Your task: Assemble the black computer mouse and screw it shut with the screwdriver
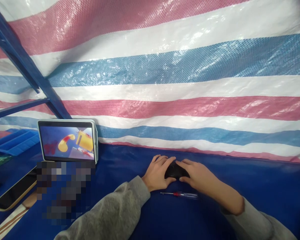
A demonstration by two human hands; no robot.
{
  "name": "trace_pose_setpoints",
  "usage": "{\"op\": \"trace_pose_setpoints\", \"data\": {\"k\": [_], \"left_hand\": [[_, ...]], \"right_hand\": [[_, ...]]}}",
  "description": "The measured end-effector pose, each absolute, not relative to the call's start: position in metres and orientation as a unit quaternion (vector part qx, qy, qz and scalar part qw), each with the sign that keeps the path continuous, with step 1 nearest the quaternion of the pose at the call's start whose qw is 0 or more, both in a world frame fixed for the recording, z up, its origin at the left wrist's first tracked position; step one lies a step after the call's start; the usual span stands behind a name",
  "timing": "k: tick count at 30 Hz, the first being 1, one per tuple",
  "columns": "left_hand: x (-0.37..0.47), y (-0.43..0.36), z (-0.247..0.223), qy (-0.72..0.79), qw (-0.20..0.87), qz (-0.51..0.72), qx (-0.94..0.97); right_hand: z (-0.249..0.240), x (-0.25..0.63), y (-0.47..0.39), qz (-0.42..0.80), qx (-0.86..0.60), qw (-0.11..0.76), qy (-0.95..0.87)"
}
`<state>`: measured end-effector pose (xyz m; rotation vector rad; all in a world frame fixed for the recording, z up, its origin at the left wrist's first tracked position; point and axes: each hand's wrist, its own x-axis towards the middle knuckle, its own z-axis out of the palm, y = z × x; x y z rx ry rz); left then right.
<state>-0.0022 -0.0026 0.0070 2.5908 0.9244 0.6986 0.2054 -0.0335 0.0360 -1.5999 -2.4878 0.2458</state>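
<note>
A dark, smooth object (175, 171) lies on the blue table surface (130, 166), partly covered by both hands. My left hand (160, 171) wraps its left side, with the thumb at the near edge and the fingers over the far side. Around its right side is my right hand (197, 173), thumb and fingers curved against it. Just in front of the hands, nearer to me, a screwdriver (185, 195) with a clear handle and a red collar lies flat, its tip pointing left. Neither hand touches it.
At the left stands a tablet (67, 141) showing a picture. Behind it to the left is a blue divided tray (16, 141). A phone (17, 188) lies near a blurred, pixelated patch. Striped sheeting (177, 110) hangs behind the table, beside a blue metal frame (27, 63).
</note>
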Motion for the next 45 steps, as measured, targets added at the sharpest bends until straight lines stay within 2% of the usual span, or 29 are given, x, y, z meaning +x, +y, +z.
{"op": "trace_pose_setpoints", "data": {"k": [6,13,17,20,23,29,32,37,45], "left_hand": [[-0.003,-0.003,0.008,0.332,0.152,0.288,0.885],[-0.004,-0.003,0.007,0.329,0.112,0.332,0.877],[-0.004,-0.002,0.008,0.288,0.112,0.298,0.903],[-0.005,-0.002,0.007,0.272,0.125,0.277,0.913],[-0.005,-0.002,0.006,0.268,0.131,0.276,0.914],[-0.006,0.000,0.006,0.272,0.136,0.290,0.907],[-0.006,0.001,0.005,0.275,0.147,0.297,0.902],[-0.005,0.001,0.006,0.270,0.177,0.328,0.888],[-0.009,-0.003,0.013,0.289,0.230,0.406,0.836]], "right_hand": [[0.041,0.223,-0.033,0.165,-0.529,0.086,-0.828],[0.048,0.219,-0.027,0.226,-0.540,0.176,-0.791],[0.041,0.216,-0.025,0.205,-0.566,0.183,-0.777],[0.044,0.215,-0.027,0.132,-0.597,0.173,-0.772],[0.061,0.216,-0.034,0.070,-0.638,0.114,-0.758],[0.080,0.206,-0.057,0.154,-0.571,-0.090,-0.801],[0.071,0.200,-0.063,0.156,-0.553,-0.133,-0.808],[0.077,0.208,-0.059,0.146,-0.533,-0.065,-0.831],[0.144,0.204,-0.046,0.171,-0.583,0.100,-0.788]]}}
